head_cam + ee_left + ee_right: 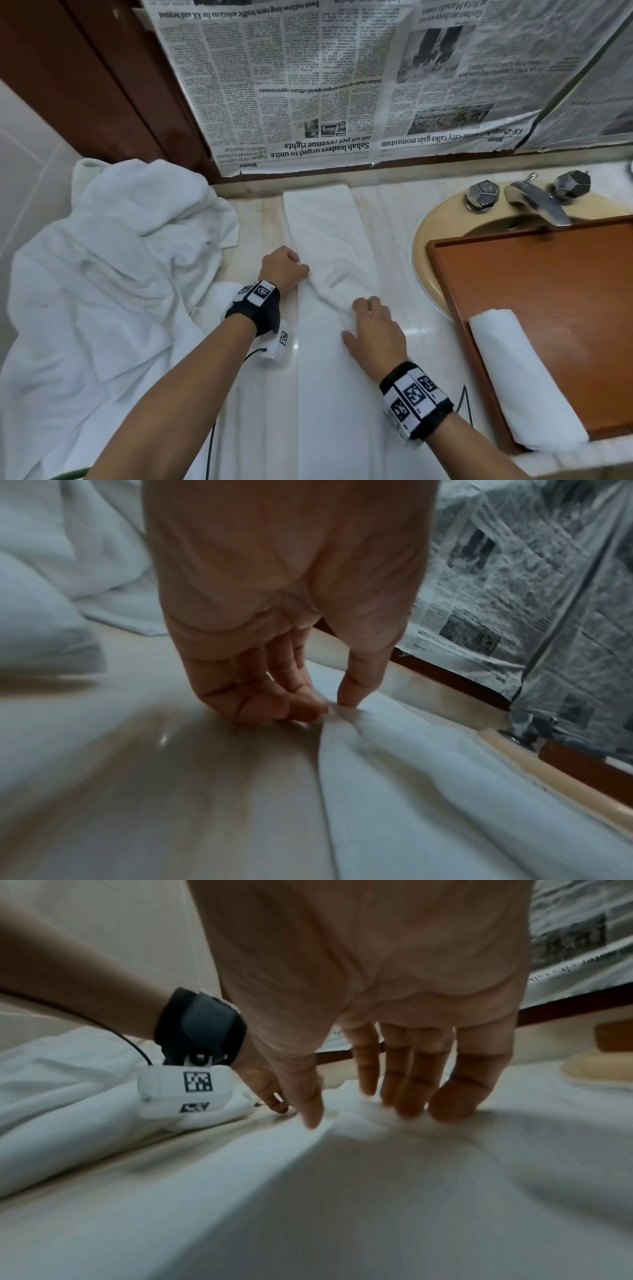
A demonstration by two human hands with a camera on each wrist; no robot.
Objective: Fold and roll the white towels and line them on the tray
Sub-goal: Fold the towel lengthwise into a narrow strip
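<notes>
Folded towel strip lies on the counter left of the tray. Left hand pinches the strip's left edge between thumb and fingertips, presumably anchoring it; right hand presses flat, fingers straight, smoothing creases. One rolled towel lies in the tray.

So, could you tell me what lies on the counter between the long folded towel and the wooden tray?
In the head view, only bare marble counter and the sink's cream rim lie between the folded towel and the tray.
</notes>
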